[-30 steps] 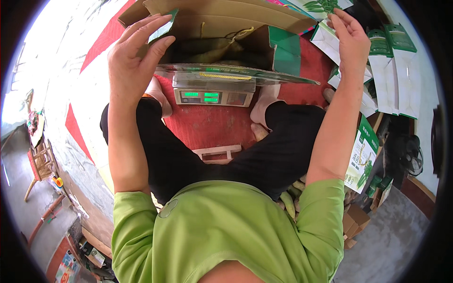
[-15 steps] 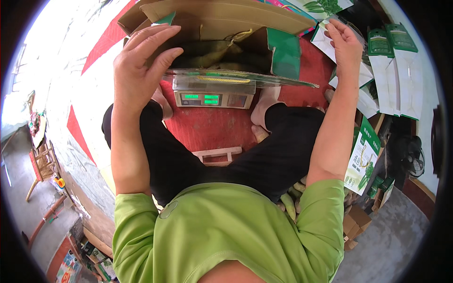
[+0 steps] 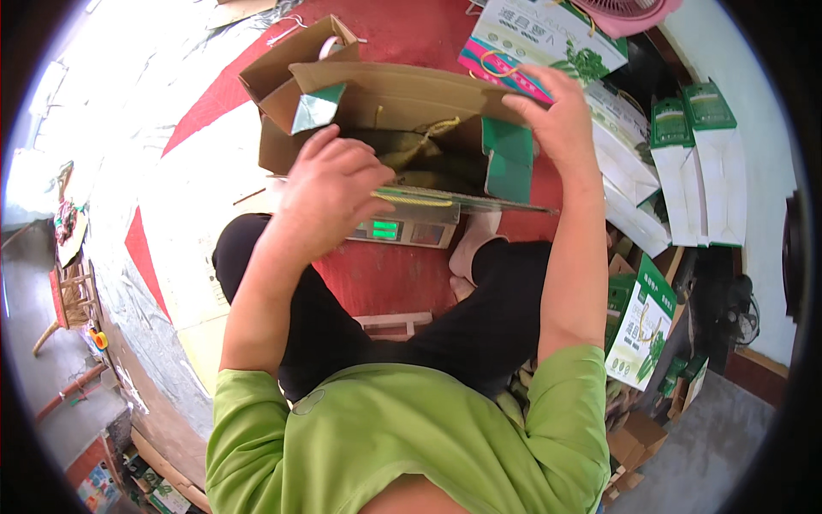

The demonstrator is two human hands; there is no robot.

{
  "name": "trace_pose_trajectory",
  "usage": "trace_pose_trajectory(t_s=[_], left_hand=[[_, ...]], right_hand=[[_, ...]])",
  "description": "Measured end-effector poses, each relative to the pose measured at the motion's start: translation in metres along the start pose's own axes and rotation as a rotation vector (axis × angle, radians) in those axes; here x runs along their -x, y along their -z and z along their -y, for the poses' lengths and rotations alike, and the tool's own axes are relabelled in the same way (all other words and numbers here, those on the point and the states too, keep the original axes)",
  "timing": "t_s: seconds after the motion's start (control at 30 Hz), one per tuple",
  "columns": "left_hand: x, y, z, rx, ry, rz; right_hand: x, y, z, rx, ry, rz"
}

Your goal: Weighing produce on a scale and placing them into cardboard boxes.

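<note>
the left hand (image 3: 334,193) is arching, fingers relaxed and released, over the carton (image 3: 276,150); the right hand (image 3: 561,116) is bending toward its rear flap (image 3: 411,92), grasp indeterminable.

Forearms (image 3: 575,265) stretched forward, left hand (image 3: 332,190) blurred, fingers (image 3: 358,161) perhaps loosely curled, right hand (image 3: 561,118) farther out, turned inward

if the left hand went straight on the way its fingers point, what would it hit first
Probably the long green vegetables in the open cardboard box: the left hand points up and right across its opening. Depth is unclear.
</note>
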State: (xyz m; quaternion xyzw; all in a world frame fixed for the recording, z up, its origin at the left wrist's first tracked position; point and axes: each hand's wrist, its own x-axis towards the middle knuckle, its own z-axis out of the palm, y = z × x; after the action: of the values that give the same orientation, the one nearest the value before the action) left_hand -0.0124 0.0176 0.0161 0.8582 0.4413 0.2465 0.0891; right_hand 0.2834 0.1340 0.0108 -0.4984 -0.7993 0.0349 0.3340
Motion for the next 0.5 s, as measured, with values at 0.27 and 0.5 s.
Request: trace_pose_trajectory(t_s=[0.27,0.5], left_hand=[[-0.002,-0.018,0.001,-0.158,-0.013,0.084],[-0.007,-0.017,0.005,-0.226,-0.037,0.133]], right_hand=[[-0.030,-0.025,0.009,0.279,0.104,0.401],[-0.042,-0.023,0.024,0.261,0.166,0.362]])
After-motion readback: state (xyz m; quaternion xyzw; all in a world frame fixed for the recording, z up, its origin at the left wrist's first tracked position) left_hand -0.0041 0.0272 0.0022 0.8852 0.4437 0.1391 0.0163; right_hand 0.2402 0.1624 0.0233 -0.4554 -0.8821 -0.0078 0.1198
